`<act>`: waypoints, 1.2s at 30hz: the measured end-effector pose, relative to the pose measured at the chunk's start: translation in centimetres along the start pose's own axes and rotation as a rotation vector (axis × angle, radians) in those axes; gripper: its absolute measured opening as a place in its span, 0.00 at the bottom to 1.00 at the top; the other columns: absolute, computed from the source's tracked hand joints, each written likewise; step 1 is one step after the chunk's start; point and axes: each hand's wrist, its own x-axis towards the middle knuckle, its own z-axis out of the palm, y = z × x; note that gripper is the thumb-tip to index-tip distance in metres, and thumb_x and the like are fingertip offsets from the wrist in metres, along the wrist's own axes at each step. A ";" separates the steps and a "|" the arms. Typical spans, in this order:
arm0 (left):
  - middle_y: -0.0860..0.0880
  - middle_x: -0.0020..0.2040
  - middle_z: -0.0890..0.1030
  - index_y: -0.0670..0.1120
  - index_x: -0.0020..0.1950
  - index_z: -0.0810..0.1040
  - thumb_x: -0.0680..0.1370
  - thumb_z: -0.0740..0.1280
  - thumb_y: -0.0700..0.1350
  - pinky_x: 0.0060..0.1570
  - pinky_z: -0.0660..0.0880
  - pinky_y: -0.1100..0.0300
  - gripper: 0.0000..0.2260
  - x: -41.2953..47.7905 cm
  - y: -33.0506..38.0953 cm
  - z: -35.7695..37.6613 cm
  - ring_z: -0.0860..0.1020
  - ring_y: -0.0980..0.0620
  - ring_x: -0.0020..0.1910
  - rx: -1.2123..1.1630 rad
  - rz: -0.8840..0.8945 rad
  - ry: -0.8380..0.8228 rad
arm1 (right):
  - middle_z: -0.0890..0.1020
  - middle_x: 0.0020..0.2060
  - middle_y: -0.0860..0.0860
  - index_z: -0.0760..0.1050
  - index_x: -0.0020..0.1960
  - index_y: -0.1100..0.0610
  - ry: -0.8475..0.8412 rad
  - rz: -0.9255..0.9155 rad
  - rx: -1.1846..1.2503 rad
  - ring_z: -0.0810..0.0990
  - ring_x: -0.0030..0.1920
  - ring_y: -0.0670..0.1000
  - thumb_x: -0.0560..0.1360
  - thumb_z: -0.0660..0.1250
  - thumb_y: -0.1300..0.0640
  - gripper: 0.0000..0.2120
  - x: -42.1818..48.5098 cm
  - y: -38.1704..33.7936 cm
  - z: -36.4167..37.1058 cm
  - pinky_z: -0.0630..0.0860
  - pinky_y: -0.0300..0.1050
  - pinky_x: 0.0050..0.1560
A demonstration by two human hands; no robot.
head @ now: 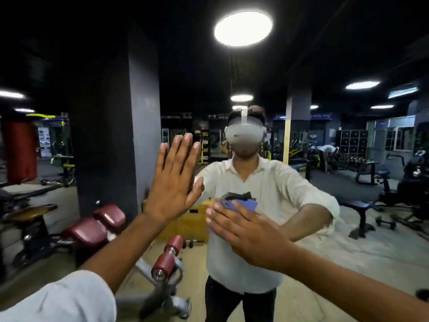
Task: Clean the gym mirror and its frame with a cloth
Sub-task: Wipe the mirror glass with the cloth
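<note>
The mirror [301,66] fills nearly the whole view, and both hands are up against it. The left hand [173,180] lies flat on the glass, its fingers [185,147] straight, close together and pointing up, holding nothing. A white sleeve [58,298] covers that arm near the lower left corner.

The right hand [250,235] reaches in from the lower right, just beside the left hand and a little lower. Its fingers [222,217] are stretched out flat and press the cloth [243,203] against the glass rather than curling round it. The cloth is blue with a darker bunched part along its top edge. It shows above the fingertips and a sliver shows at their left side; the rest is hidden under the hand.

The glass reflects a person in a white shirt [243,240] and dark trousers, wearing a headset [243,133], arms raised toward the mirror. Behind is a dim gym: a dark pillar [116,112] at left, a bench [92,228] with red pads near it, a red punching bag [19,149] at the far left, and a yellow box [185,221] between the two hands. A round ceiling light [243,29] glows overhead, and black benches and dumbbells [385,223] stand at right.
</note>
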 end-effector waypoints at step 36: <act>0.41 0.87 0.51 0.43 0.87 0.54 0.85 0.60 0.55 0.83 0.52 0.36 0.34 4.1 -0.1 -1.1 0.50 0.42 0.87 -0.040 0.137 -0.016 | 0.57 0.84 0.58 0.59 0.84 0.60 0.285 0.725 0.003 0.51 0.85 0.59 0.83 0.61 0.52 0.32 2.6 12.1 -7.1 0.50 0.64 0.83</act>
